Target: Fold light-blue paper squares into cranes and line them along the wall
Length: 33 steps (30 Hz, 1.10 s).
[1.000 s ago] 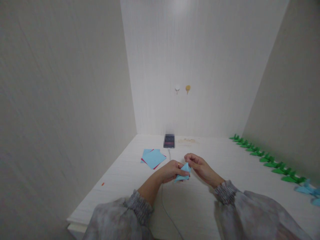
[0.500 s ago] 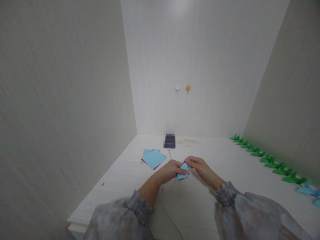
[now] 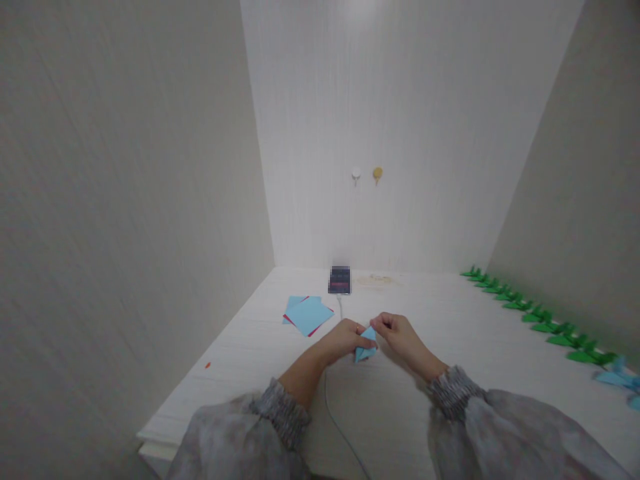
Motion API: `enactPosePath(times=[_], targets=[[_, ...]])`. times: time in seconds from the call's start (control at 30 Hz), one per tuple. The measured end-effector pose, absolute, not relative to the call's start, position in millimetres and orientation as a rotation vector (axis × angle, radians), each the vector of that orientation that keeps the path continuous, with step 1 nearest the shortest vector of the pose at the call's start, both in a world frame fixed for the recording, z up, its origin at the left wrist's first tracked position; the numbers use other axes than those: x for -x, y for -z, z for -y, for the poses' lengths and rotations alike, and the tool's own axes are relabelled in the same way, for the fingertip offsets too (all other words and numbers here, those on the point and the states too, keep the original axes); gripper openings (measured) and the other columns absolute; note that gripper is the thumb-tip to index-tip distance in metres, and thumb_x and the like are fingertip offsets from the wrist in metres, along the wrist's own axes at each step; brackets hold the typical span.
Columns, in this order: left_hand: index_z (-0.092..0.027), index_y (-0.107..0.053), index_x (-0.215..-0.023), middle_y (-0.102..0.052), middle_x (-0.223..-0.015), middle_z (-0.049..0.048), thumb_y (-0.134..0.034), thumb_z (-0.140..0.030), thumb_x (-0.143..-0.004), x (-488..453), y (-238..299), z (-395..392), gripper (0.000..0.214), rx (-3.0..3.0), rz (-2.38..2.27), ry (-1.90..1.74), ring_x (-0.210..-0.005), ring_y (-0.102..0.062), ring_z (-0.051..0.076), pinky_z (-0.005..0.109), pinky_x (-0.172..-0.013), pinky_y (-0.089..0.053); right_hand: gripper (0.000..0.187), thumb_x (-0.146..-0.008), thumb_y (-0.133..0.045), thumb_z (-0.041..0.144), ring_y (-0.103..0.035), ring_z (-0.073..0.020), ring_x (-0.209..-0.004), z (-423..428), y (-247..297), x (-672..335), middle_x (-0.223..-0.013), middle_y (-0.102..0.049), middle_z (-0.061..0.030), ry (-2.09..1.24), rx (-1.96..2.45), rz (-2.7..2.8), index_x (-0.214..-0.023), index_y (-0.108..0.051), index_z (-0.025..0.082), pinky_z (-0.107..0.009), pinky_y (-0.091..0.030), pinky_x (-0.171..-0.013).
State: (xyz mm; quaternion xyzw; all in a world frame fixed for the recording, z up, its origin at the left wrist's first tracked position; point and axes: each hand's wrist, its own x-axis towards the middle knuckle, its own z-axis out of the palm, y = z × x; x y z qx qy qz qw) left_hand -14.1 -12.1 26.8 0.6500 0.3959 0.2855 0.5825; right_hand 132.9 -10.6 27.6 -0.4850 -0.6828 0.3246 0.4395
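Light-blue folded paper [image 3: 365,354] is gripped between thumb and fingers of the left hand [image 3: 345,339], above the white table [image 3: 250,373], well apart from its left edge. The right hand [image 3: 399,337] has bent fingers at the paper's top corner; whether they pinch it, I cannot tell.

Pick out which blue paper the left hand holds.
The small folded piece pinched in the left hand; the blue sheets lie flat, the blue figures sit far right, both unheld.

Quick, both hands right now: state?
Left hand: closed, holding blue paper.
Right hand: at the paper's upper tip; whether it grips cannot be told.
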Motion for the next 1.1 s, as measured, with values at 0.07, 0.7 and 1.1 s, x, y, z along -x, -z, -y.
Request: enactPosePath(times=[0.07, 0.7, 1.1], targets=[[-0.011, -0.056, -0.054, -0.048, -0.046, -0.0037, -0.062, -0.034, -0.051, 13, -26, 11, 0.025, -1.558, -0.946, -0.682, -0.042, -0.040, 0.007, 0.020, -0.045, -0.028, 0.024, -0.067, -0.047, 0.032, -0.041, -0.0114, -0.050, 10, -27, -132, -0.049, -0.047, 0.0001, -0.693, 1.256, 1.709, -0.051, -0.050, 0.014, -0.023, -0.031, -0.048], [-0.015, -0.046, -0.068, -0.051, -0.055, -0.0050, -0.068, -0.024, -0.047, 8, -24, 7, 0.031, -1.571, -0.919, -0.876, -0.050, -0.049, 0.009, 0.020, -0.049, -0.034, 0.025, -0.073, -0.040, 0.033, -0.044, -0.0124, -0.051, 12, -28, -131, -0.053, -0.049, -0.0006, -0.350, 1.315, 1.839, -0.056, -0.047, 0.017, -0.023, -0.032, -0.048], [-0.018, -0.035, -0.077, -0.040, -0.046, -0.0110, -0.071, -0.024, -0.046, 6, -21, 5, 0.048, -1.560, -0.979, -0.983, -0.041, -0.039, 0.005, 0.016, -0.042, -0.026, 0.022, -0.074, -0.037, 0.031, -0.046, -0.0126, -0.054, 12, -29, -131, -0.056, -0.050, 0.0005, -0.463, 1.273, 1.764, -0.062, -0.049, 0.017, -0.023, -0.034, -0.051]])
